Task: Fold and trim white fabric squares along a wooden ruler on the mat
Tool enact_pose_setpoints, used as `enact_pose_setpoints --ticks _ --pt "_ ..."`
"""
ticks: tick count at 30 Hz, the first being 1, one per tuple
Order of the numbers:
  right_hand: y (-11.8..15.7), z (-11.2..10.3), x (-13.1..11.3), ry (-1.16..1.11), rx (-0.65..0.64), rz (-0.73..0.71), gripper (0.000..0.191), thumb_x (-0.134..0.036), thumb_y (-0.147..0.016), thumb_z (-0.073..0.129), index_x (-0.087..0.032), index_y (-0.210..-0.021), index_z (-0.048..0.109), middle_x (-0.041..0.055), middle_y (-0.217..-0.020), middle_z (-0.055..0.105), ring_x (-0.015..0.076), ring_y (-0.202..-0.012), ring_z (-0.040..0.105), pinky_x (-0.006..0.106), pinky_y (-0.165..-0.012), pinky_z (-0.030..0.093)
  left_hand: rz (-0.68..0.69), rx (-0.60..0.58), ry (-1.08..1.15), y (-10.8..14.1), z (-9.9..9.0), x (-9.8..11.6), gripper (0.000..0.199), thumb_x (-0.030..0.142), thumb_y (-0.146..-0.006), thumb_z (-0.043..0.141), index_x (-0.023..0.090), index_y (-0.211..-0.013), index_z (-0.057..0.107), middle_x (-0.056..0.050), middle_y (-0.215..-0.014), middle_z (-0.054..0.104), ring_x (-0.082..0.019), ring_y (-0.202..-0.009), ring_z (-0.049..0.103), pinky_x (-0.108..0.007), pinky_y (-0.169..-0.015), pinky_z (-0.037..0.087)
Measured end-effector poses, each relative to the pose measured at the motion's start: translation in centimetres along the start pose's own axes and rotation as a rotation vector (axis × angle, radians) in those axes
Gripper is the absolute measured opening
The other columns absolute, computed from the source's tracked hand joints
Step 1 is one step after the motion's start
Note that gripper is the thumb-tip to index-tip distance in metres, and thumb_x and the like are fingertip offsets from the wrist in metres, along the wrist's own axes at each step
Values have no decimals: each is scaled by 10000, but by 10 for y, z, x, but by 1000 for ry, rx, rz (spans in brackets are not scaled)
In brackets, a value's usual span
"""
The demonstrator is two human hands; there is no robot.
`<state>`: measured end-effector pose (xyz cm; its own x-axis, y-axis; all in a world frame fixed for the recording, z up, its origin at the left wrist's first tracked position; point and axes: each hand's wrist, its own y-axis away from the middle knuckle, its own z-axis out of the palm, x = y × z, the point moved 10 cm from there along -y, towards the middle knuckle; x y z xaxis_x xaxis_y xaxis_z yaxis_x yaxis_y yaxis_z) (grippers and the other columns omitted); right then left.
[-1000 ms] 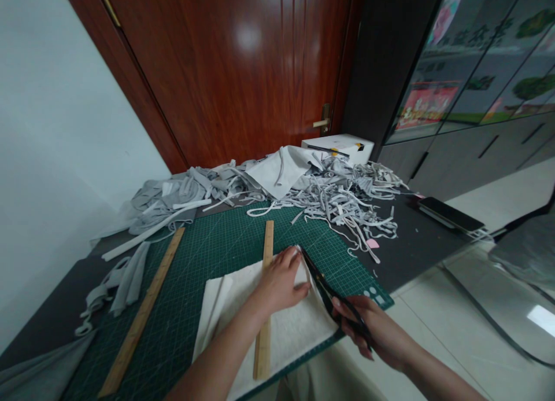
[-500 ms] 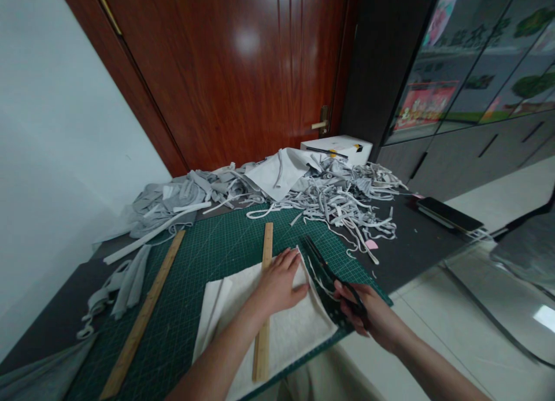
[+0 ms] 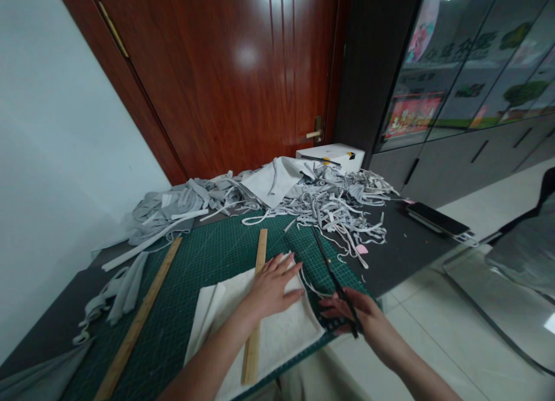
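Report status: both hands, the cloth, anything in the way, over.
Left hand spread on cloth. Right hand holding scissors, blades clear of cloth. Cloth on mat, ruler across it under left hand. Thin strip beside cloth's right edge.

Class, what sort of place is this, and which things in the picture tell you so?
Probably a fabric-cutting workspace, though whether in a home or an office I cannot tell. A green gridded cutting mat lies on a dark table, the right hand holds scissors, and fabric scraps are heaped behind.

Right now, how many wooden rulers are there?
2. One ruler lies over the pale cloth, beneath the left hand; the other lies left, on the green mat. More could be hidden.
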<state>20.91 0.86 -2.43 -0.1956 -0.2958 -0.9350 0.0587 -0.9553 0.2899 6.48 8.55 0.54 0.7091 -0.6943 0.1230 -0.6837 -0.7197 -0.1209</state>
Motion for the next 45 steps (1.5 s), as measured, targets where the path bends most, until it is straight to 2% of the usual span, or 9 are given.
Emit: enact_pose_setpoints --ticks 6,10,13,17,26,33,38,41,45 --pt "-48 16 2 -47 -44 -60 487 -601 -613 703 -186 -825 562 71 -892 685 230 -894 653 334 -769 512 -4 -12 -65 1 2 3 725 616 -845 420 294 -1457 202 -40 -1522 248 -273 -1395 193 -485 -1106 213" --pt "-79 -18 -50 374 166 -405 339 -491 -730 591 -189 -877 551 55 -873 659 215 -844 612 326 -767 470 -27 -47 -109 1 0 5 790 655 -851 339 199 -1471 159 -96 -1520 235 -267 -1401 171 -485 -1119 155" --pt "-87 -50 -85 707 373 -470 289 -367 -805 493 -173 -1016 536 74 -889 657 223 -810 612 310 -707 442 -21 -57 -130 1 -2 8 795 662 -856 307 174 -1468 164 -112 -1518 232 -253 -1404 168 -473 -1126 129" --pt "-84 -73 -110 987 486 -484 304 -273 -806 495 -135 -1068 561 122 -916 673 235 -793 627 287 -662 401 -4 -55 -136 1 -3 10 793 658 -863 296 157 -1465 169 -123 -1515 236 -235 -1403 177 -447 -1129 140" --pt "-82 -70 -64 1268 380 -341 223 -191 -767 559 -101 -970 589 162 -902 667 251 -817 632 287 -661 415 10 -76 -206 2 -2 13 810 650 -874 260 98 -1458 155 -161 -1512 216 -247 -1397 193 -475 -1132 87" --pt "-80 -66 -68 1387 391 -334 286 -195 -786 574 -91 -1052 590 148 -946 666 239 -886 628 285 -729 451 32 -52 -233 3 -1 13 787 659 -872 248 106 -1432 254 -154 -1505 247 -249 -1388 223 -473 -1130 72" --pt "-58 -32 -69 1493 392 -507 274 -77 -806 459 -48 -1013 638 212 -1037 651 307 -1042 577 391 -911 427 18 -38 -189 5 -1 12 770 651 -871 266 130 -1438 243 -142 -1512 234 -252 -1391 216 -491 -1127 85" --pt "-30 22 -71 1321 383 -773 467 -28 -811 365 -22 -1251 521 216 -1354 469 283 -1271 419 391 -1050 347 -5 -18 -103 5 1 10 766 636 -846 362 150 -1431 265 -132 -1504 263 -260 -1380 243 -511 -1129 75" --pt "-16 107 -57 1006 119 -924 482 -106 -860 338 -57 -1321 468 158 -1387 463 213 -1320 372 375 -1095 322 -203 81 33 4 3 -9 586 479 -822 474 224 -1348 432 -54 -1403 465 -248 -1342 327 -407 -1133 180"
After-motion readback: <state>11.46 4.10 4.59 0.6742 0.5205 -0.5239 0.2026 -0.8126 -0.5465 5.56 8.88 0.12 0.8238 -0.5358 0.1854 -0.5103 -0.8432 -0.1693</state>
